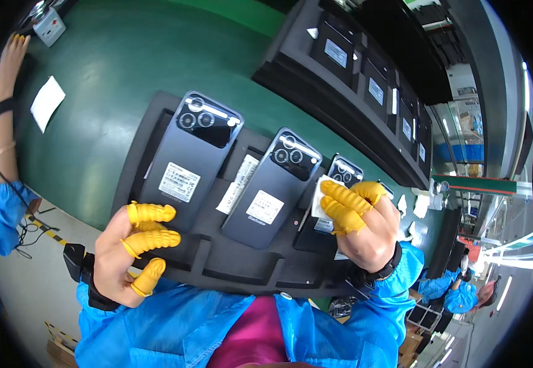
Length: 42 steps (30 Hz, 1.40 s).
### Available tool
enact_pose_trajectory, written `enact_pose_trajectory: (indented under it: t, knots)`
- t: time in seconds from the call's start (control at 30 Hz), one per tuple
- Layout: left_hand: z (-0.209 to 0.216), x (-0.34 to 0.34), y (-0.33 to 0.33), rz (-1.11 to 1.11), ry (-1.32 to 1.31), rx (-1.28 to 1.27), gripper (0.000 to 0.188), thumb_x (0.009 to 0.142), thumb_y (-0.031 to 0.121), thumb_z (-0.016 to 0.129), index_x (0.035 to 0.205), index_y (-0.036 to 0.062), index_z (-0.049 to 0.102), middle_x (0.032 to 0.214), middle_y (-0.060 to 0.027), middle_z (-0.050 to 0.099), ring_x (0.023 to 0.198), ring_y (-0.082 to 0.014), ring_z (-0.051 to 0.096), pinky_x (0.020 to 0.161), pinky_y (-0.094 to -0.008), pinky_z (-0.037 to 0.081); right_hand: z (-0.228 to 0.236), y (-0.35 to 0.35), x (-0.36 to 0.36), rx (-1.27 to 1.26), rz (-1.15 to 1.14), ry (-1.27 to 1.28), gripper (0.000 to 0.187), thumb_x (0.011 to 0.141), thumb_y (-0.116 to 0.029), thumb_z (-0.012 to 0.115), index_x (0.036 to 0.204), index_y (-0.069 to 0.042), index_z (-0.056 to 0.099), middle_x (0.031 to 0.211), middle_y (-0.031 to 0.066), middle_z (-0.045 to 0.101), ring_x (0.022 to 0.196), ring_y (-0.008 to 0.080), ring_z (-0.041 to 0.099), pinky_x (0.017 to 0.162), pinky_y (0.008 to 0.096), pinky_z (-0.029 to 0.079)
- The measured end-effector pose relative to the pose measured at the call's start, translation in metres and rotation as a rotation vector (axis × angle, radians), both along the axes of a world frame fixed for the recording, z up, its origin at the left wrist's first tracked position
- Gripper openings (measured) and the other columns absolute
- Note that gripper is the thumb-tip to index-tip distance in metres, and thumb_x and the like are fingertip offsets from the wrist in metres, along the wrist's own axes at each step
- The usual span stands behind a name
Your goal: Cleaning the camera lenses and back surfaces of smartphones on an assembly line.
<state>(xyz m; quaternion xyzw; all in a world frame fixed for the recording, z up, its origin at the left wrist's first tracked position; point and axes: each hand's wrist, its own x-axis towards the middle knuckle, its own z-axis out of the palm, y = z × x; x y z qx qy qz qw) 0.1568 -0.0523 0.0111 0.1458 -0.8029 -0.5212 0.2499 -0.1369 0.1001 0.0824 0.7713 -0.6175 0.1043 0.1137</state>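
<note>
A black foam tray (pixel 229 262) holds a row of dark grey smartphones, camera side up. The left smartphone (pixel 199 153) and the middle smartphone (pixel 281 181) each carry a white printed label. My left hand (pixel 119 254), with yellow finger cots, is open beside the lower end of the left phone, its fingers apart and holding nothing. My right hand (pixel 370 230), also in yellow finger cots, pinches a folded white wipe (pixel 318 199) over the third smartphone (pixel 343 168), hiding part of it. A white label strip (pixel 239 184) lies between the first two phones.
At the upper right stand stacked black foam trays (pixel 334 80) holding labelled dark phones. A white sheet (pixel 47 104) lies on the green table (pixel 113 67). A co-worker's arm (pixel 6 122) reaches in at the left; another person (pixel 462 294) is at the far right.
</note>
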Motion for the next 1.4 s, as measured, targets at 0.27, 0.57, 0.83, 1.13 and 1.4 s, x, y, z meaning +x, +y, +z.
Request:
enact_pose_trajectory:
  t: [0.27, 0.57, 0.83, 1.13, 1.4]
  knots:
    - [0.002, 0.006, -0.001, -0.052, 0.016, 0.007, 0.042, 0.061, -0.002, 0.05, 0.1, -0.0037, 0.065, 0.113, -0.0254, 0.056, 0.086, -0.0327, 0.058, 0.081, -0.0372, 0.048, -0.035, -0.076, 0.025, -0.086, 0.306, -0.103, 0.027, 0.054, -0.009, 0.067, 0.08, -0.002, 0.066, 0.094, 0.0112, 0.065, 0.078, 0.0199, 0.058, 0.061, 0.0291, 0.051]
    - [0.001, 0.005, -0.006, -0.093, 0.019, 0.041, 0.044, 0.057, -0.001, 0.055, 0.101, -0.0029, 0.065, 0.112, -0.0257, 0.056, 0.093, -0.0365, 0.059, 0.085, -0.0394, 0.047, -0.046, -0.091, 0.032, -0.04, 0.333, -0.072, 0.019, 0.056, -0.011, 0.066, 0.075, -0.008, 0.066, 0.08, 0.0054, 0.061, 0.074, 0.0179, 0.055, 0.059, 0.0288, 0.049]
    - [0.003, 0.01, -0.003, -0.062, 0.002, 0.046, 0.042, 0.06, -0.002, 0.058, 0.101, -0.0032, 0.065, 0.112, -0.0253, 0.056, 0.094, -0.034, 0.06, 0.083, -0.0385, 0.049, -0.017, -0.065, 0.013, 0.079, 0.132, -0.098, 0.02, 0.054, -0.007, 0.066, 0.074, -0.004, 0.063, 0.062, 0.0042, 0.051, 0.065, 0.0226, 0.053, 0.055, 0.0329, 0.048]
    - [0.01, -0.005, 0.007, 0.028, -0.074, -0.088, 0.032, 0.071, 0.018, 0.062, 0.097, -0.0019, 0.064, 0.109, -0.0233, 0.058, 0.098, -0.0351, 0.058, 0.093, -0.0434, 0.04, 0.0, 0.053, -0.027, -0.053, -0.357, -0.15, 0.037, 0.051, 0.012, 0.062, 0.086, -0.002, 0.068, 0.08, 0.0109, 0.065, 0.073, 0.0306, 0.059, 0.064, 0.0356, 0.048]
    - [-0.001, -0.001, 0.017, 0.143, -0.165, -0.089, 0.039, 0.08, 0.033, 0.061, 0.097, -0.0023, 0.061, 0.111, -0.0181, 0.055, 0.098, -0.0262, 0.053, 0.075, -0.0288, 0.043, -0.022, 0.205, -0.11, -0.247, -1.032, -0.041, 0.019, 0.064, 0.005, 0.064, 0.082, -0.001, 0.066, 0.077, 0.0161, 0.064, 0.076, 0.0352, 0.06, 0.069, 0.0405, 0.049]
